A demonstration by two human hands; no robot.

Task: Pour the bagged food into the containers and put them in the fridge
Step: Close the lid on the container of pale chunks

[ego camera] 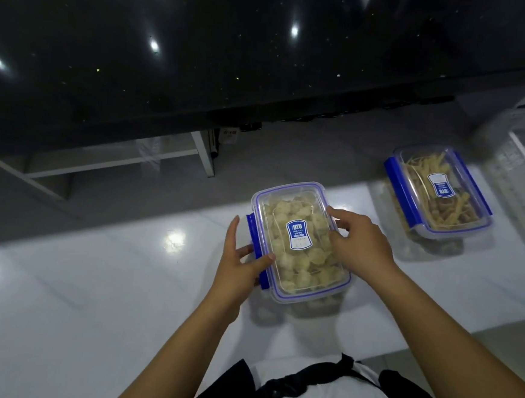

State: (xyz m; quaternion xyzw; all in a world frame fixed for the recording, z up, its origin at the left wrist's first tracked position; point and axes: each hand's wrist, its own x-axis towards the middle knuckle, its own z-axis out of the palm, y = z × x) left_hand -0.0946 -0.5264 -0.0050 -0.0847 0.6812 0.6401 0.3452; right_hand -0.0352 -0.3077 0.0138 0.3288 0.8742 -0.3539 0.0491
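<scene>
Head view: two clear lidded containers on the white tabletop (91,279), both filled. Near container (300,242) packed with pale round pieces, clear lid on, blue label on top, straight ahead of the body. Far container (437,193) off to the right and farther back, well apart from the near one, holding thin yellowish strips, lid on, both long blue clips apparently folded down. No bags in sight.

Left hand (244,260) at the near container's left edge, thumb on the lid rim, fingers around the blue side clip (258,252): a loose grip on the clip, apparently pressing it down. Right hand (358,237) on the lid's right side, fingers curled over that edge; right clip hidden beneath, so latched or not cannot be told.

Judged from this: pouring finished for both containers, far one sealed, near one at the sealing step. Left to do: carrying both to the fridge. Fridge not clearly identifiable here.
</scene>
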